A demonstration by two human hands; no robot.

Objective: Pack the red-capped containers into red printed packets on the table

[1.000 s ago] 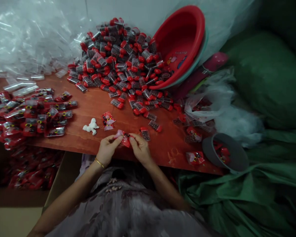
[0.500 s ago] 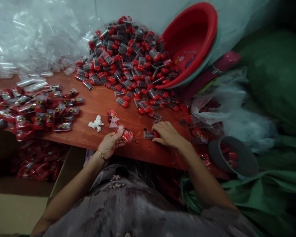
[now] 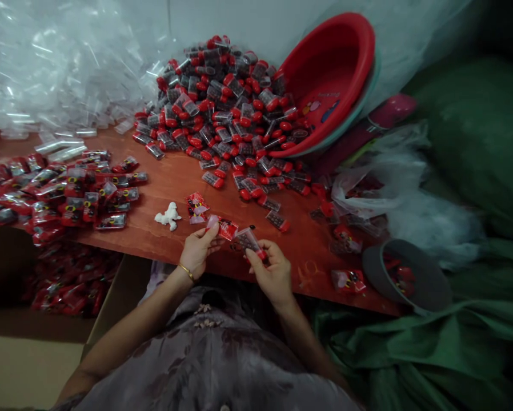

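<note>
My left hand pinches a small red printed packet at the near edge of the red-brown table. My right hand grips a small clear tube with a red cap, tilted toward the packet. The tube's open end nearly meets the packet. A second red packet and a small white lump lie just beyond my left hand. One loose capped tube rests on the table past my right hand.
A big heap of red-capped tubes spills from a tipped red basin at the back. Filled packets pile at left, clear empty bags behind them. A grey bowl sits at right, green cloth beside it.
My right hand picked a capped tube off the table and drew it back toward the packet in my left hand. My left hand stayed near the table edge.
</note>
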